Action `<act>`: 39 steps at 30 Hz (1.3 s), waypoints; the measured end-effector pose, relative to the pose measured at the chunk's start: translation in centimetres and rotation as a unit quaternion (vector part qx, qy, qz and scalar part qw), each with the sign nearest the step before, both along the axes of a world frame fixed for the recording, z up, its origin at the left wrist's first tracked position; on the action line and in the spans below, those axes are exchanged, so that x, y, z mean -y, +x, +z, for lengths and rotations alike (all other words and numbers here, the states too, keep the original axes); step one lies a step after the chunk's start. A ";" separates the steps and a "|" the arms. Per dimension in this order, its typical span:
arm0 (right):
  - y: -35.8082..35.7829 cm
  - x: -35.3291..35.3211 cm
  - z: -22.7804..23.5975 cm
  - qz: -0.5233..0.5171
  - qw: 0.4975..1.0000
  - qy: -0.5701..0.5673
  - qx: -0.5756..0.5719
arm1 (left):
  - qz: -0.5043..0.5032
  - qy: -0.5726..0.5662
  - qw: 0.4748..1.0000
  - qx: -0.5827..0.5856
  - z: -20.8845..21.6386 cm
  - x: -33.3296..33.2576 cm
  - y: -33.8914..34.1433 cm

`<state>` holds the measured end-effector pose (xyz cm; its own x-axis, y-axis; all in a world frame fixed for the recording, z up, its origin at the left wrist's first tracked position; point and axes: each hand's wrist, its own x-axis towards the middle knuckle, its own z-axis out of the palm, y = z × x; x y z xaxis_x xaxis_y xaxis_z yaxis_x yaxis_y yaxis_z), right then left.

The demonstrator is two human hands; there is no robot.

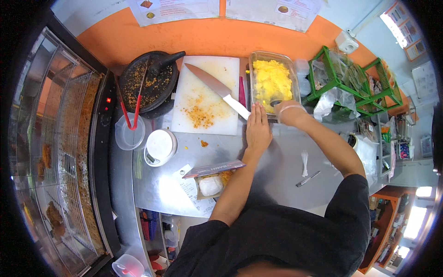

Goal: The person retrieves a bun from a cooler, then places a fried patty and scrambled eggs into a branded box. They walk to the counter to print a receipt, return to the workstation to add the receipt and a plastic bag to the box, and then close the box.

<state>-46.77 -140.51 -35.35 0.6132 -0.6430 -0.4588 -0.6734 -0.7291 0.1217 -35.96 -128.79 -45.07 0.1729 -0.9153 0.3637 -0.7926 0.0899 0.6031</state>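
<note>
My left hand [258,128] lies with its fingers stretched out at the near left corner of a clear glass dish [298,83], close to the white handle of a large knife [210,81]. Scrambled egg [272,78], bright yellow, fills much of the dish. At the dish's near edge, my right hand [290,113], in a thin clear glove, is closed on a spoon [275,102] whose dark, rounded end reaches the egg. The knife rests slantwise on a white cutting board [184,99] with brown crumbs [202,113].
Left stand a stone mortar [171,83] with red-handled tongs [134,121], a plastic tub [127,136], a white scale [160,145] and a glass-fronted warming cabinet [64,152]. An open food box [211,185] sits by my left forearm. Green baskets [339,83], plastic forks [304,162] and a pen [308,178] are right.
</note>
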 end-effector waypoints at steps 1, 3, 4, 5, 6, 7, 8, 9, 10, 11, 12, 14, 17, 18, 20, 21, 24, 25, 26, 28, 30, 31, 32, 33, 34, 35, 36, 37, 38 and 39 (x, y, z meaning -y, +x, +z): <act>-0.1 0.1 0.0 -0.007 1.000 0.010 0.019 | -0.003 0.001 1.000 -0.005 0.1 0.0 -0.1; -0.2 0.2 -0.4 -0.015 0.998 0.008 0.062 | -0.002 0.003 0.999 -0.034 0.2 0.1 -0.3; -0.3 0.4 -0.9 -0.038 0.994 0.019 0.097 | -0.002 0.001 0.999 -0.041 0.2 0.1 -0.5; -0.5 0.5 -1.5 -0.062 0.988 0.027 0.143 | -0.001 0.001 0.999 -0.047 0.2 0.1 -0.7; -0.6 0.9 -2.2 -0.082 0.978 0.034 0.189 | 0.001 -0.007 0.999 -0.050 0.2 0.2 -0.8; -0.9 1.3 -2.9 -0.095 0.955 0.097 0.263 | 0.004 -0.008 0.999 -0.054 0.2 0.2 -0.8; -1.5 1.8 -3.4 -0.102 0.923 0.161 0.334 | 0.004 -0.018 0.999 -0.045 0.1 0.3 -0.9; -2.0 2.5 -3.8 -0.123 0.882 0.223 0.397 | 0.006 -0.023 0.999 -0.037 0.0 0.4 -0.9; -2.6 3.1 -4.2 -0.213 0.836 0.297 0.409 | 0.009 -0.024 0.999 -0.032 -0.1 0.4 -0.8; -3.4 3.6 -4.6 -0.318 0.775 0.367 0.404 | 0.007 -0.026 0.999 -0.030 -0.2 0.5 -0.8; -3.8 3.9 -5.0 -0.402 0.705 0.433 0.393 | 0.006 -0.025 0.999 -0.031 -0.3 0.5 -0.8; -4.2 4.1 -5.9 -0.459 0.640 0.445 0.426 | 0.004 -0.025 0.999 -0.032 -0.4 0.6 -0.8; -2.2 2.9 -7.9 -0.315 0.779 0.196 0.506 | 0.009 -0.022 1.000 -0.021 -0.2 0.5 -0.9; -1.5 2.3 -8.4 -0.255 0.832 0.065 0.489 | 0.016 -0.016 1.000 -0.015 -0.2 0.4 -0.9; -0.2 1.6 -8.8 -0.250 0.899 -0.021 0.360 | 0.020 -0.011 1.000 -0.005 -0.1 0.4 -0.9; 0.4 1.5 -8.8 -0.235 0.922 -0.071 0.299 | 0.018 -0.012 1.000 -0.001 0.0 0.4 -0.8; 1.6 2.5 -8.5 -0.229 0.918 -0.089 0.312 | 0.012 -0.015 1.000 0.000 0.0 0.4 -0.8; 1.8 2.9 -8.4 -0.219 0.937 -0.065 0.265 | 0.001 0.016 1.000 -0.007 0.0 0.3 -0.8; 1.9 3.4 -8.2 -0.206 0.952 -0.048 0.223 | 0.008 -0.014 1.000 0.001 0.0 0.3 -0.8; 1.8 4.0 -8.1 -0.161 0.970 -0.042 0.175 | 0.008 0.005 1.000 -0.002 0.1 0.2 -0.8; 1.3 3.9 -7.8 -0.116 0.982 -0.052 0.138 | 0.008 -0.008 1.000 -0.001 0.0 0.2 -0.8; 0.8 3.7 -7.5 -0.092 0.981 -0.046 0.166 | 0.005 0.001 1.000 0.000 0.0 0.2 -0.8; 0.2 3.4 -7.0 -0.083 0.982 -0.023 0.165 | 0.007 -0.007 1.000 -0.003 0.0 0.2 -0.8; -0.3 3.3 -6.4 -0.071 0.984 -0.001 0.165 | 0.005 -0.005 1.000 -0.004 -0.1 0.2 -0.7; -0.8 3.2 -5.7 -0.029 0.986 0.018 0.161 | 0.006 0.003 1.000 -0.006 -0.2 0.2 -0.7; -1.4 3.2 -4.9 0.012 0.987 0.038 0.156 | 0.005 0.002 1.000 -0.009 -0.3 0.2 -0.7; -1.8 3.4 -4.1 0.046 0.988 0.055 0.136 | 0.007 0.004 1.000 -0.012 -0.4 0.2 -0.7; -2.0 3.7 -3.5 0.047 0.982 0.105 0.147 | 0.011 0.004 1.000 -0.018 -0.5 0.2 -0.8; -2.3 4.3 -2.9 0.040 0.977 0.152 0.144 | 0.010 0.010 1.000 -0.023 -0.6 0.3 -0.9; -2.5 4.8 -2.5 0.042 0.962 0.199 0.181 | 0.013 0.012 0.999 -0.027 -0.7 0.3 -1.0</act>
